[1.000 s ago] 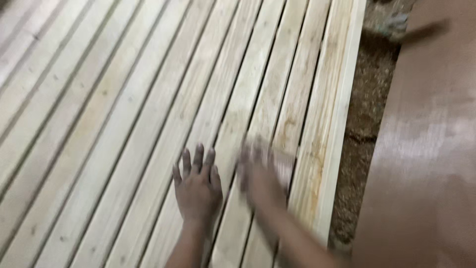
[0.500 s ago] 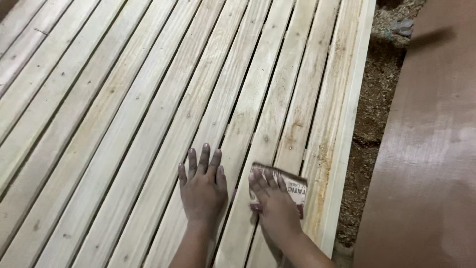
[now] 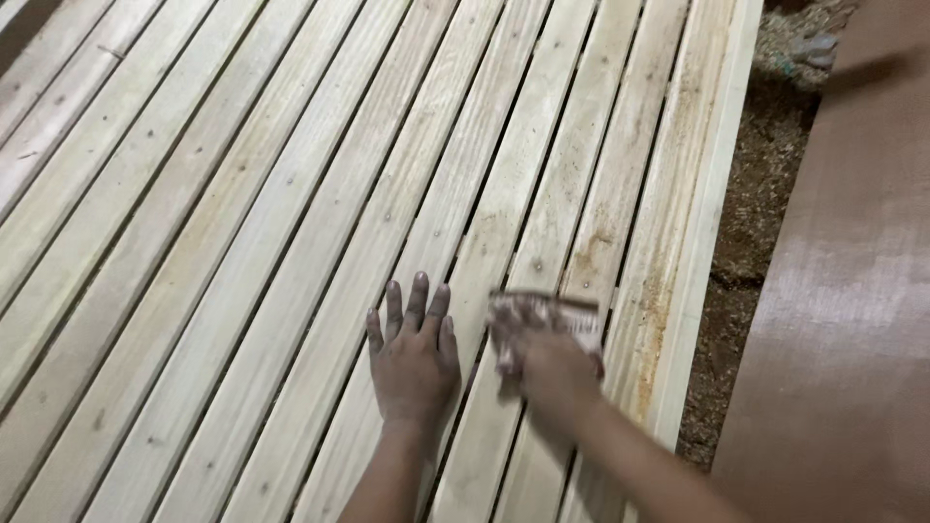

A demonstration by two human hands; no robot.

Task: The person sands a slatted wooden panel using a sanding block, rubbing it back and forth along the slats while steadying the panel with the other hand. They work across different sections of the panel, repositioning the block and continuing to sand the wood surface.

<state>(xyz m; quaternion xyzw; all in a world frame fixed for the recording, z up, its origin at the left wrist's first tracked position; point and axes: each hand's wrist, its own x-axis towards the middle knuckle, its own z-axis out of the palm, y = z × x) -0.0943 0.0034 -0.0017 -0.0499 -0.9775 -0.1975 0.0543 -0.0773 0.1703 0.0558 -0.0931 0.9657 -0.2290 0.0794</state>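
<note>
Head view: sandpaper sheet (image 3: 545, 315) under right hand (image 3: 547, 373), beside left hand (image 3: 415, 363).

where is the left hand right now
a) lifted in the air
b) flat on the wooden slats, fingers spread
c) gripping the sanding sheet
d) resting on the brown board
b: the left hand lies palm down on the pale wooden slats, fingers spread, beside the right hand pressing the sanding sheet.

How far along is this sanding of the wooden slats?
Hard to judge overall. The pale slats look alike, so none reads as finished. In hand: the right hand presses a sheet of sandpaper on a slat near the right edge, blurred, while the left hand lies flat beside it. Sawdust lies alongside.
</note>
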